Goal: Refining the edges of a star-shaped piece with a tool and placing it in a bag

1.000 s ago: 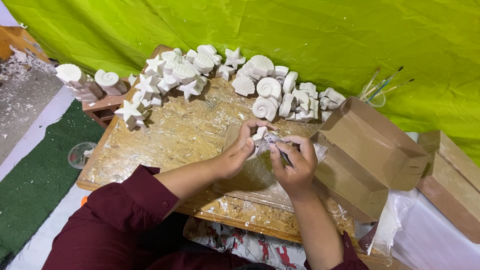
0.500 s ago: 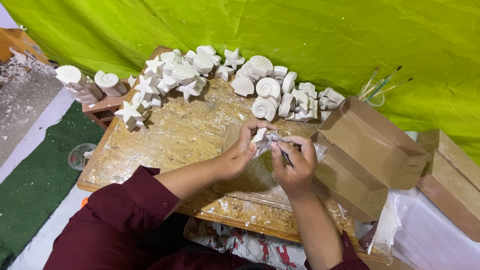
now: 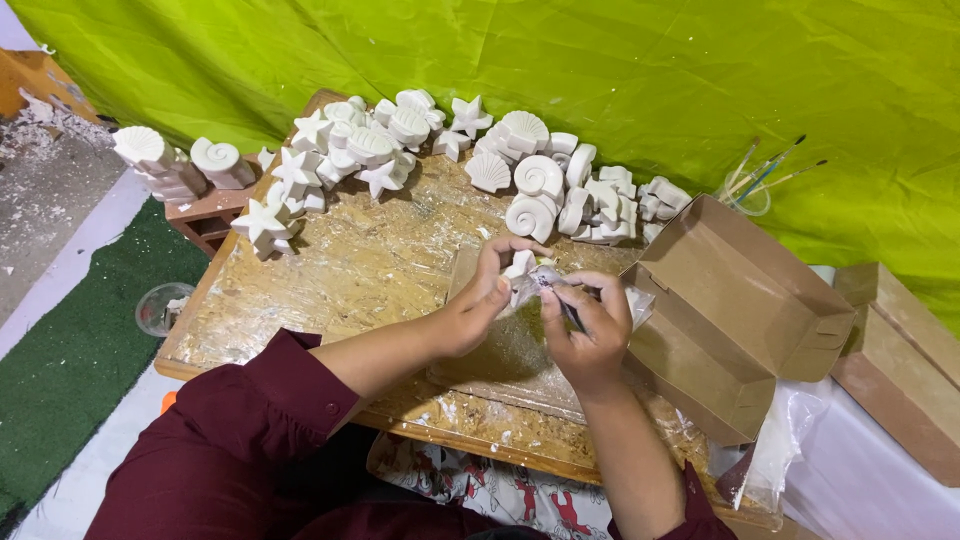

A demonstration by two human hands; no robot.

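Observation:
My left hand grips a small white plaster piece over the middle of the wooden board. My right hand is closed on a thin dark tool whose tip meets that piece. Both hands are close together, fingers curled. A maroon sleeve covers my left arm. Behind the hands lies a row of white plaster shells and starfish.
An open brown cardboard box stands right of the hands, with another further right. A glass with several paintbrushes is at the back right. A green cloth hangs behind. A clear bowl sits on the floor left.
The hands have stayed in the same spot over the board; the left fingers have shifted slightly on the white piece.

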